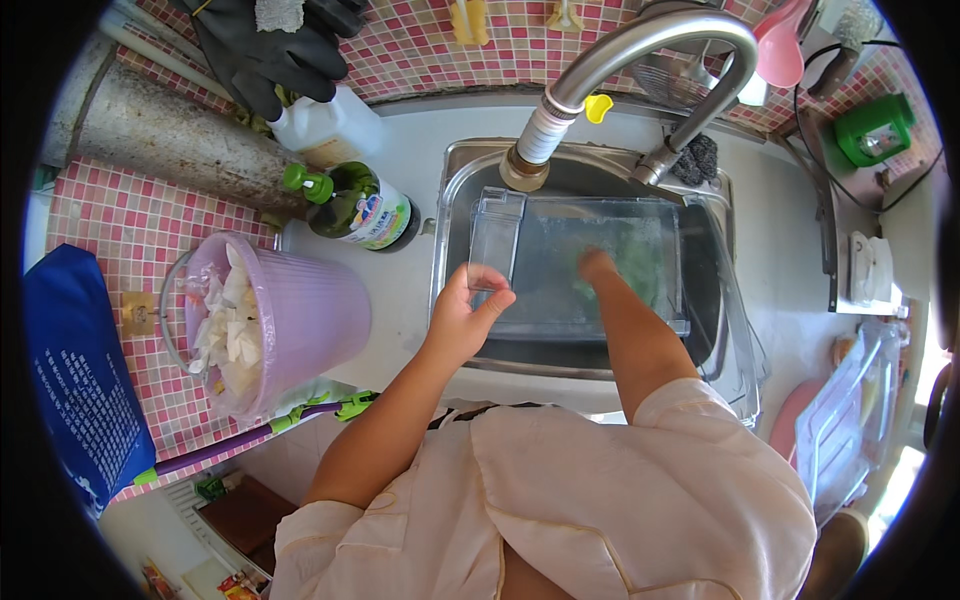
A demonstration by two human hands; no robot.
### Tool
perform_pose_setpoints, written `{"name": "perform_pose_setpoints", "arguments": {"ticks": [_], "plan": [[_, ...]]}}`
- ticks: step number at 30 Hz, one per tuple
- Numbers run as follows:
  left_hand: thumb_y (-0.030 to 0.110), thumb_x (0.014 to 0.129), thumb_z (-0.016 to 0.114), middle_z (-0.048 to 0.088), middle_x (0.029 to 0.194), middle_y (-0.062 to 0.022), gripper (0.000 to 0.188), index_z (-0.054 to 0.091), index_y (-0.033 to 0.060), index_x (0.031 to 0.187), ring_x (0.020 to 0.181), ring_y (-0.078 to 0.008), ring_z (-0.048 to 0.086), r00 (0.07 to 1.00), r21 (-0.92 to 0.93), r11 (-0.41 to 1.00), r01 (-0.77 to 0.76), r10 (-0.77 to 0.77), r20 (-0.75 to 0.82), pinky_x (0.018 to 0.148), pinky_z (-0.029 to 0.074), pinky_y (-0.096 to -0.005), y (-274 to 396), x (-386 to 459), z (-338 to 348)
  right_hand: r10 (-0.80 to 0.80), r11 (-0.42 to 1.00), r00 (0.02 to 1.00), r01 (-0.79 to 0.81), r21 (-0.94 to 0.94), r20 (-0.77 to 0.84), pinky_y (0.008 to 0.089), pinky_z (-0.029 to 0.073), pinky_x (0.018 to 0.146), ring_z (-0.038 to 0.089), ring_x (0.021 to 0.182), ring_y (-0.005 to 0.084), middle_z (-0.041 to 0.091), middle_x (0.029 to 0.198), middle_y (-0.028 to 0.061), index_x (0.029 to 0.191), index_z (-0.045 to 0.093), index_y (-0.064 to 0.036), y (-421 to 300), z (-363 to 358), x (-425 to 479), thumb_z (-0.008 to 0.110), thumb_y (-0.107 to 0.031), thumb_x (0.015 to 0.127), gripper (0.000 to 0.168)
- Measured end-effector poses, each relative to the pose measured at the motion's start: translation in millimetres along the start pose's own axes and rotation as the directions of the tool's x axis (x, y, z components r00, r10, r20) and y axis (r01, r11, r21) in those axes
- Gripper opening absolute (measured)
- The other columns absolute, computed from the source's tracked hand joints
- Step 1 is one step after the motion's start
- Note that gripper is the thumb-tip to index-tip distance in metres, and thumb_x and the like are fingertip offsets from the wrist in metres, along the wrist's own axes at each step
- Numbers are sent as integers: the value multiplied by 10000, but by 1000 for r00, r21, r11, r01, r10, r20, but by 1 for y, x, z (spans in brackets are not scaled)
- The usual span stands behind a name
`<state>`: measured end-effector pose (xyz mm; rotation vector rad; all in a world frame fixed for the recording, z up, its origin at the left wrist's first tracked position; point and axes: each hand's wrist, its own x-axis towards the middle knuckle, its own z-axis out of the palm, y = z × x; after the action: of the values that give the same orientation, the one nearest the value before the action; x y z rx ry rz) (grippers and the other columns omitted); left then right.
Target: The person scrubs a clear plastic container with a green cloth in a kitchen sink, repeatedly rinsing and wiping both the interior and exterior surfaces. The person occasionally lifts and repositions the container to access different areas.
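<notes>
A clear plastic drawer-like bin (551, 300) lies in the stainless steel sink (442, 300). My left hand (480, 300) grips the bin's left edge, thumb and fingers pinched around the rim. Inside the bin is my right hand (596, 264), blurred, its fingers hidden. It touches or overlaps a soft-edged green thing (637, 262), perhaps a cloth; whether the fingers hold it cannot be told. Whitish suds or droplets show on the plastic around it. Another clear plastic piece (739, 330) leans along the sink's right edge.
The curved steel faucet (652, 37) arches over the sink's back, with a dark scouring pad (697, 159) behind. On the left stand a green pump bottle (382, 217), a white jug (330, 124) and a purple trash bucket (315, 315). A pink basin (795, 412) is at right.
</notes>
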<state>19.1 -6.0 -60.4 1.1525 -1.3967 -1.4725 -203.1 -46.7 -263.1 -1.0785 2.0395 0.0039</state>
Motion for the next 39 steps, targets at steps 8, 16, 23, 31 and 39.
{"name": "perform_pose_setpoints", "arguments": {"ticks": [8, 16, 23, 31, 39], "plan": [[22, 787, 596, 592, 909, -57, 153, 532, 28, 926, 883, -142, 552, 989, -34, 999, -3, 7, 144, 816, 421, -285, 2, 11, 19, -250, -16, 904, 354, 935, -346, 250, 422, 676, 512, 757, 95, 576, 870, 13, 983, 593, -8, -45, -73, -158, 448, -80, 844, 213], [-80, 752, 537, 620, 891, -49, 189, 562, -2, 922, 793, -104, 571, 984, -35, 998, 44, -37, 174, 694, 448, -246, -2, 19, 38, -683, 322, 239, 947, 9, -690, 397, 312, 936, 391, 1127, 317, 455, 1189, 134, 862, 625, -19, -64, -82, -214, 618, -69, 727, 144], [-19, 783, 578, 613, 856, -17, 116, 590, 8, 895, 802, -80, 549, 954, 1, 999, 36, -34, 297, 705, 460, -244, -14, 8, 26, -682, 390, 381, 912, 130, -625, 388, 302, 955, 358, 1171, 322, 438, 1180, 146, 880, 619, -3, -90, -92, -192, 586, -129, 756, 180], [-18, 776, 600, 606, 940, -50, 228, 561, 20, 997, 876, -126, 574, 911, 30, 982, 185, -183, 370, 797, 446, -261, 5, -6, -1, -505, 82, 863, 8, 997, 34, 302, 400, 841, 498, 978, 178, 529, 1068, 86, 1164, 481, -44, -94, -67, -137, 335, -314, 885, 415], [35, 741, 647, 507, 849, -34, 757, 202, 106, 1350, 800, -169, 563, 941, -169, 930, 326, -303, 148, 787, 437, -301, 43, -10, -30, -388, 404, 914, 51, 913, 121, 324, 411, 837, 519, 992, 225, 525, 1120, 113, 1171, 471, -31, -73, 18, -70, 405, -276, 865, 398]]}}
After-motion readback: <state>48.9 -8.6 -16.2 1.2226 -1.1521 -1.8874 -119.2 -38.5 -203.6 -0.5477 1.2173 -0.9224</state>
